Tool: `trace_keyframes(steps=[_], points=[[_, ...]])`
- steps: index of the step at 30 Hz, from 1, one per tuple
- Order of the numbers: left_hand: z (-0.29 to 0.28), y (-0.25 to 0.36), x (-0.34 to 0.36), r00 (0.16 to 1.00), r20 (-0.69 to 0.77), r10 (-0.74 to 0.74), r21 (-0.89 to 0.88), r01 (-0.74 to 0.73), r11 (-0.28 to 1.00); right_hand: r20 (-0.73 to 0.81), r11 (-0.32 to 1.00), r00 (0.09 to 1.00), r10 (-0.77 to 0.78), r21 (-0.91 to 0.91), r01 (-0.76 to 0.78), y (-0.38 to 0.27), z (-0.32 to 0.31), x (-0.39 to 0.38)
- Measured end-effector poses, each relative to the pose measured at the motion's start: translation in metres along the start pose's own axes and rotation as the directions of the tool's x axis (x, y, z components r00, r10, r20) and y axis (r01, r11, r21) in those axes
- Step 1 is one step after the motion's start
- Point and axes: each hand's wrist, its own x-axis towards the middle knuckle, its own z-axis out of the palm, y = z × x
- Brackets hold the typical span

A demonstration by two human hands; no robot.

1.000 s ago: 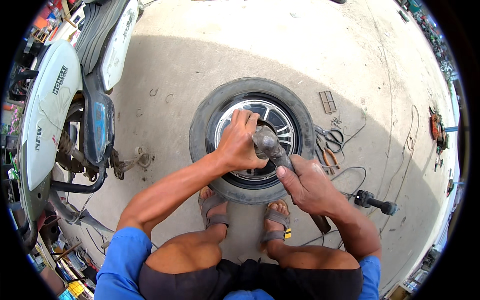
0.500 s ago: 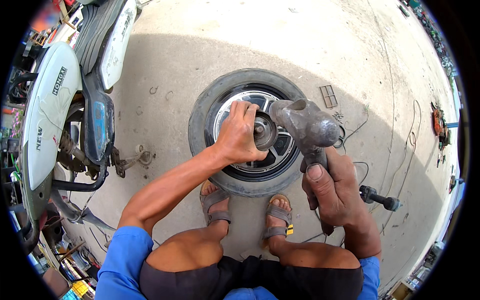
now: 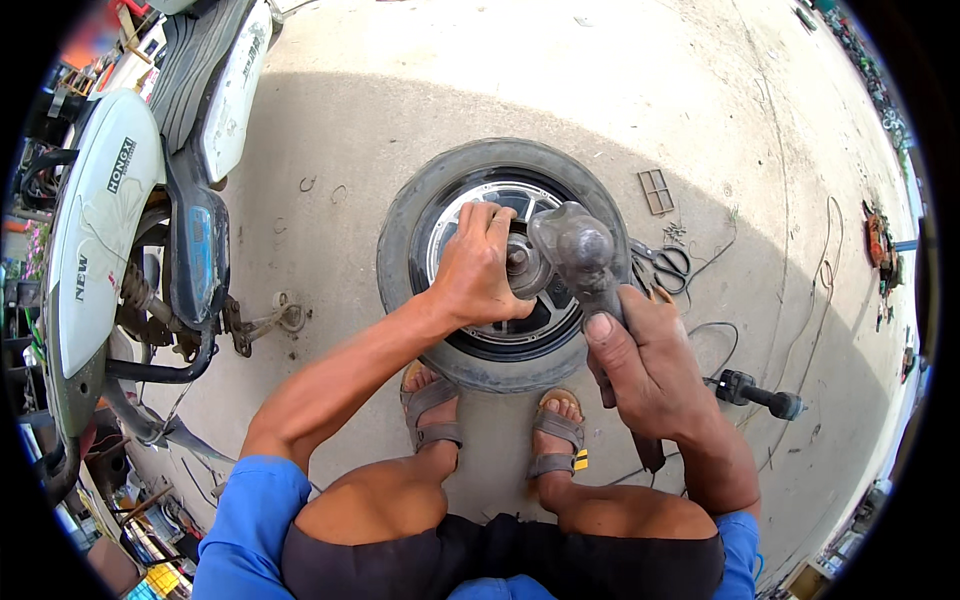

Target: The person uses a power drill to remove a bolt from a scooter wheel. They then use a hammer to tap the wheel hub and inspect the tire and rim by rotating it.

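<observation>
A wheel with a black tyre (image 3: 402, 235) and a silver-and-black rim lies flat on the ground in front of my feet. Over its middle, my left hand (image 3: 472, 262) has its fingers and thumb curved round the edge of a dark, round metal part (image 3: 534, 270) at the hub. An axle end shows in the centre of that part. My right hand (image 3: 648, 362) is wrapped round the handle of a ball-peen hammer (image 3: 582, 248). The hammer head hangs just right of the round part and hides some of it; whether they touch I cannot tell.
Black-handled scissors (image 3: 672, 262) lie right of the tyre, near a small rectangular metal frame (image 3: 656, 192). A dark power tool (image 3: 755, 392) and loose cables are farther right. A white electric scooter (image 3: 105, 240) stands at the left. My sandalled feet flank the wheel's near edge.
The hammer in my right hand has moved left, nearer the hub, and its head has tilted. More of the scissors shows. My left hand stays in place on the round part.
</observation>
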Motion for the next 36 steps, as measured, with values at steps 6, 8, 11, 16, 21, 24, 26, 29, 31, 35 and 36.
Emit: trace_keyframes(steps=[6, 8, 11, 16, 21, 24, 26, 29, 31, 35, 36], points=[[-0.002, 0.011, -0.005, 0.999, 0.044, -0.017, -0.010, 0.018, 1.000, 0.084, 0.992, 0.994, 0.063, -0.116, -0.053, 0.017, 0.005, 0.010], [-0.001, 0.004, -0.003, 0.999, 0.035, -0.024, -0.012, 0.025, 1.000, 0.020, 0.999, 0.999, 0.028, -0.025, -0.027, 0.008, 0.001, 0.003], [0.005, -0.005, -0.012, 0.998, 0.070, -0.004, 0.005, 0.004, 1.000, 0.009, 0.995, 0.995, -0.097, 0.031, 0.097, 0.000, 0.002, -0.005], [0.010, 0.002, -0.009, 0.994, 0.096, -0.052, -0.025, 0.055, 0.998, 0.023, 0.996, 0.996, 0.084, -0.026, -0.083, 0.026, 0.007, 0.013], [-0.001, 0.005, 0.005, 0.996, 0.091, -0.005, -0.026, 0.008, 1.000, 0.051, 0.999, 0.998, 0.024, -0.042, -0.021, 0.014, 0.002, 0.016], [-0.002, 0.010, 0.003, 0.995, 0.088, -0.050, -0.048, 0.055, 0.997, 0.054, 0.994, 0.995, 0.080, -0.073, -0.076, 0.014, 0.003, 0.017], [-0.001, 0.004, 0.008, 0.999, 0.043, 0.006, -0.029, -0.005, 1.000, -0.015, 0.999, 0.999, 0.032, 0.024, -0.032, -0.010, -0.004, 0.003], [0.001, 0.005, -0.003, 0.998, 0.060, -0.034, -0.028, 0.036, 0.999, 0.046, 0.997, 0.999, -0.007, -0.083, 0.010, 0.011, 0.006, 0.007], [0.007, 0.005, -0.007, 0.998, 0.058, -0.037, -0.013, 0.038, 0.999, 0.097, 0.990, 0.991, 0.093, -0.115, -0.081, 0.030, 0.011, 0.016], [0.003, 0.004, 0.000, 0.999, 0.039, -0.002, -0.042, 0.004, 0.999, -0.020, 0.999, 1.000, -0.023, 0.028, 0.024, 0.003, 0.003, -0.004], [0.005, 0.002, -0.005, 0.997, 0.072, -0.022, -0.029, 0.024, 0.999, -0.001, 1.000, 1.000, -0.015, 0.018, 0.015, 0.006, 0.005, -0.002]])
